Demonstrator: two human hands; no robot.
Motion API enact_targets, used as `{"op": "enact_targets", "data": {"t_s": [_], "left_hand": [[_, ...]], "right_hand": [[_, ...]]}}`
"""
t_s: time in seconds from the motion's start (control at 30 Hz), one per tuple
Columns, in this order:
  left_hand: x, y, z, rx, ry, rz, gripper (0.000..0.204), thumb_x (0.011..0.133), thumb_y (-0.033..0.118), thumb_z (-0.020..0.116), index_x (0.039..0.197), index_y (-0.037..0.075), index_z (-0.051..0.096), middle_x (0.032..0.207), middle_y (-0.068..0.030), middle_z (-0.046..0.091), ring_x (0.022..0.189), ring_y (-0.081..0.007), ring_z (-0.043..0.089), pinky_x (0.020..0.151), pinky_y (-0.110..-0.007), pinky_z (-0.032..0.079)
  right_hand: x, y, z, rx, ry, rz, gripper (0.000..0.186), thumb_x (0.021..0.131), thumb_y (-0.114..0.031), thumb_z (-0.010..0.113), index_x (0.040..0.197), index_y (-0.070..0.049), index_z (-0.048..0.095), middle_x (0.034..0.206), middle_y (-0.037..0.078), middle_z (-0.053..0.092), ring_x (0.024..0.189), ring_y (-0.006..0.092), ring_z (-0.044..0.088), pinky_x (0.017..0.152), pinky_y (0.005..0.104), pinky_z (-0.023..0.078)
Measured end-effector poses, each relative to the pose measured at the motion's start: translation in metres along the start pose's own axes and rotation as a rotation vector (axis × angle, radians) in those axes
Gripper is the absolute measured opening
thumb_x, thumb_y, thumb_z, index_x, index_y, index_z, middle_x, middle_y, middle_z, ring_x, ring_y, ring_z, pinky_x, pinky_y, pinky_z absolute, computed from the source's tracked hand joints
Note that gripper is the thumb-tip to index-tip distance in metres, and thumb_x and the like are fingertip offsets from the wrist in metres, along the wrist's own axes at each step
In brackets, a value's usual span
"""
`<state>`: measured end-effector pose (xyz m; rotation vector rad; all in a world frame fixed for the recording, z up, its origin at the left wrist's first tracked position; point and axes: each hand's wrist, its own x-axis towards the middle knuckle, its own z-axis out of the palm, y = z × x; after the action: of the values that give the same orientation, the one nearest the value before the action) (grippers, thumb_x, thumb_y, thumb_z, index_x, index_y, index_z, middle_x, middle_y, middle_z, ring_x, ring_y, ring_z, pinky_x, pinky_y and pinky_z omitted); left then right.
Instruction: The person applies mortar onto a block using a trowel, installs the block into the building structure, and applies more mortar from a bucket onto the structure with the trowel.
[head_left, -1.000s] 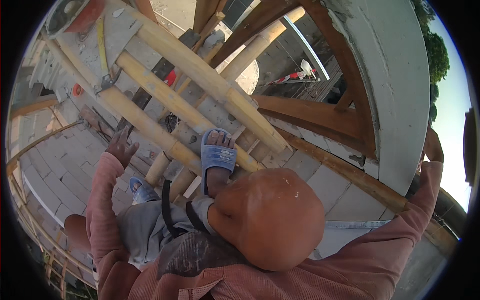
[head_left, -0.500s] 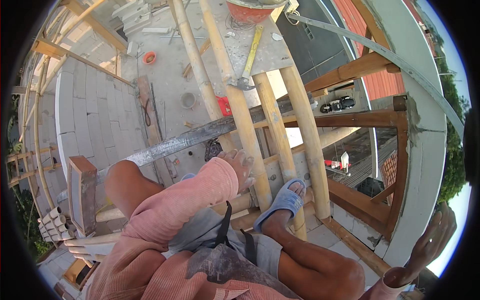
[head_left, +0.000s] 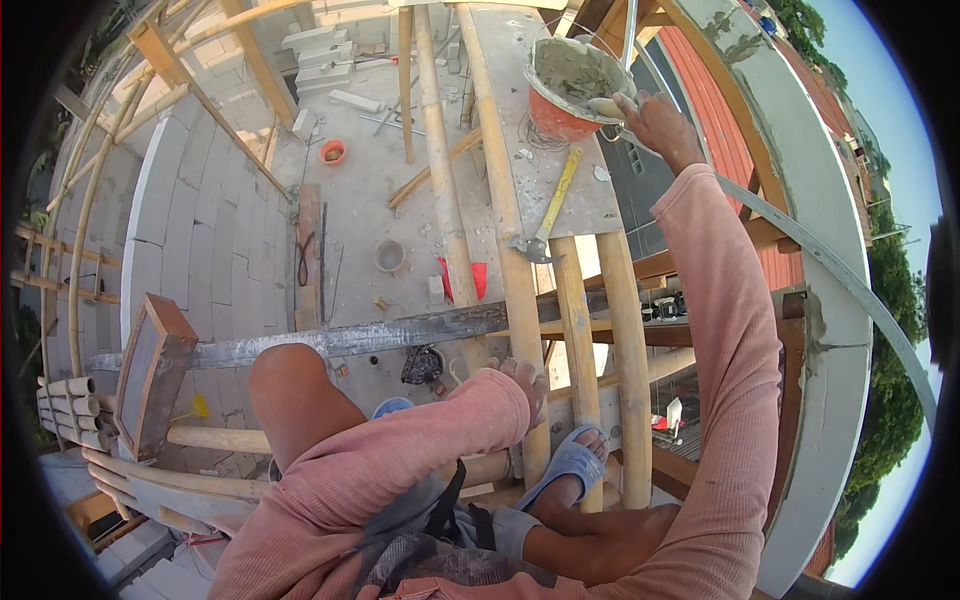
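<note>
My right hand (head_left: 662,128) reaches out to the far right, its fingers closed on a pale, rounded handle (head_left: 606,106) at the rim of a red bucket (head_left: 560,117). The handle looks like a trowel's; no blade shows. Grey mortar (head_left: 580,72) lies inside the bucket, which stands on a board (head_left: 590,205). My left hand (head_left: 524,388) is closed over a bamboo pole (head_left: 512,225) close to my body; part of its grip is hidden. Between the hands, a hammer (head_left: 553,215) with a yellow handle lies on the board, its head over the near edge.
A dark, mortar-smeared beam (head_left: 400,330) crosses beneath the poles. My foot in a blue sandal (head_left: 572,467) rests on bamboo. Far below are a floor (head_left: 350,230), a grey bucket (head_left: 390,256) and a small orange bucket (head_left: 332,151). A window frame (head_left: 787,400) and wall edge (head_left: 835,400) stand at right.
My right hand has swung from the lower right up to the bucket and closed on the handle. My left hand stays at the bamboo pole. The view has shifted, showing more of the bucket.
</note>
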<state>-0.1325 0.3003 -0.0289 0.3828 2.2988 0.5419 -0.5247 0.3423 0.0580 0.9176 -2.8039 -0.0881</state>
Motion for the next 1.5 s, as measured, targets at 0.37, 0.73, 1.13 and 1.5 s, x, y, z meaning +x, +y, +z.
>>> {"op": "enact_targets", "data": {"t_s": [0.37,0.73,1.13,1.5], "left_hand": [[0.015,-0.026,-0.047,-0.243,0.171,-0.040,0.068,0.103,0.051,0.042,0.149,0.001,0.040,0.141,-0.0235,0.053,0.129,-0.0402,0.055,0.104,-0.049,0.047],[0.159,-0.154,-0.179,-2.097,0.745,-0.037,0.097,0.095,0.060,0.056,0.158,-0.001,0.012,0.159,-0.0279,0.026,0.135,-0.0430,0.049,0.108,-0.052,0.049],[0.308,-0.247,-0.333,-2.062,0.709,0.037,0.046,0.098,0.012,0.057,0.138,-0.003,0.041,0.139,-0.0303,0.045,0.120,-0.0542,0.055,0.092,-0.058,0.062],[0.174,-0.125,-0.335,-1.544,0.509,-0.167,0.027,0.095,0.001,0.055,0.120,-0.009,0.049,0.121,-0.0243,0.059,0.116,-0.0383,0.064,0.097,-0.044,0.062]], "right_hand": [[0.058,-0.007,0.021,-0.244,-0.087,-0.051,0.034,0.092,-0.025,0.061,0.120,-0.007,0.069,0.119,0.018,0.069,0.105,0.0395,0.070,0.088,0.0491,0.057],[-0.096,0.077,-0.007,1.143,-0.052,0.352,0.048,0.096,-0.034,0.069,0.128,0.002,0.062,0.100,0.008,0.063,0.086,0.0186,0.066,0.073,0.0321,0.056],[-0.378,0.108,-0.049,2.221,-0.059,0.633,0.059,0.094,-0.017,0.071,0.141,0.005,0.044,0.112,0.011,0.061,0.088,0.0158,0.066,0.081,0.0288,0.058],[-0.473,0.112,-0.063,2.183,0.017,0.671,0.064,0.077,-0.005,0.065,0.135,-0.003,0.037,0.105,0.023,0.061,0.052,0.0129,0.053,0.043,0.0232,0.042]]}}
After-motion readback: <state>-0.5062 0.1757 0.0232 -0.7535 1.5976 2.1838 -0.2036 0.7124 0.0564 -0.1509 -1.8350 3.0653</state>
